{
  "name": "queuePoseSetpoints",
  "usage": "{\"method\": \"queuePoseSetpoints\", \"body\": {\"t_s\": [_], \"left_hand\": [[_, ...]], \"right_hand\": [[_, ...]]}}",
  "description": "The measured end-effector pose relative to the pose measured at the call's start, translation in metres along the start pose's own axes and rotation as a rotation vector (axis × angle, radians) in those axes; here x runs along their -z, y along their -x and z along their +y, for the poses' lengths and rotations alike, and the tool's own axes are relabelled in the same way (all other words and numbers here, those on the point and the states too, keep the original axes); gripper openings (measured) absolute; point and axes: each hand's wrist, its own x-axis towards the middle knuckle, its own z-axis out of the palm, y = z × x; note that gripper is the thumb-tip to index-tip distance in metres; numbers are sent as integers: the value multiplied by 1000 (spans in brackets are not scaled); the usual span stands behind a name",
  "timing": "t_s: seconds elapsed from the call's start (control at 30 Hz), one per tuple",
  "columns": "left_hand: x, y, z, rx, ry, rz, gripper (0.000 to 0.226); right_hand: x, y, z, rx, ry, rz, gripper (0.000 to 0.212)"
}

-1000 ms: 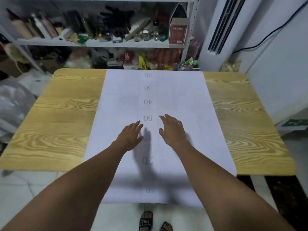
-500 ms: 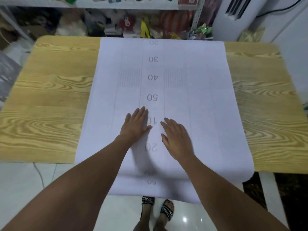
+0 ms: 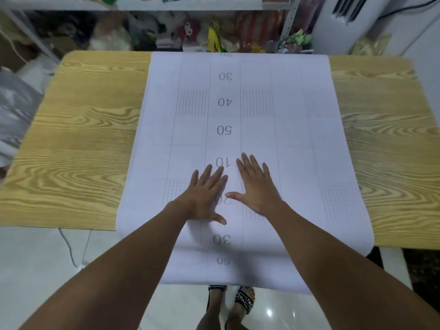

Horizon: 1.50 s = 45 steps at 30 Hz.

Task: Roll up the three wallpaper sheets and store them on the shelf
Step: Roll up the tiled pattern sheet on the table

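Note:
White wallpaper sheets (image 3: 285, 139) with grey grid lines and upside-down numbers lie stacked flat down the middle of the wooden table (image 3: 83, 151). Their near ends hang over the table's front edge, and a lower sheet (image 3: 262, 275) reaches further down than the top one. My left hand (image 3: 204, 196) and my right hand (image 3: 257, 186) rest palm-down side by side on the top sheet, fingers spread, gripping nothing. The shelf (image 3: 190, 5) stands behind the table, packed with items.
The shelf unit holds toys, bags and boxes right behind the table's far edge. A white air conditioner (image 3: 345, 20) stands at the back right. A cable (image 3: 71, 248) lies on the tiled floor at the left, and sandalled feet (image 3: 231, 298) stand below the hanging paper.
Both hands slid toward me along the top sheet, and the sheet has come further over the front edge, showing a "30". The camera tilted down and closer.

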Motion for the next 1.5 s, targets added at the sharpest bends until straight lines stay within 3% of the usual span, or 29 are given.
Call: {"method": "queuePoseSetpoints", "body": {"t_s": [0.53, 0.67, 0.77, 0.87, 1.07, 1.3, 1.5], "left_hand": [[-2, 0, 6, 42, 103, 36, 105], [3, 2, 9, 52, 136, 37, 106], [5, 3, 13, 73, 180, 58, 108], [3, 5, 14, 75, 200, 80, 105], [1, 7, 15, 58, 171, 68, 98], [9, 2, 18, 45, 165, 31, 102], [16, -12, 12, 81, 206, 13, 96]], "right_hand": [[6, 18, -13, -48, 3, 33, 77], [4, 36, -4, -314, -64, 206, 76], [6, 41, 2, -504, -114, 208, 78], [11, 46, 11, -580, -91, 186, 74], [7, 57, 31, -437, -5, -12, 75], [6, 44, 21, -339, 21, -22, 77], [-1, 39, -2, -56, 65, 329, 60]]}}
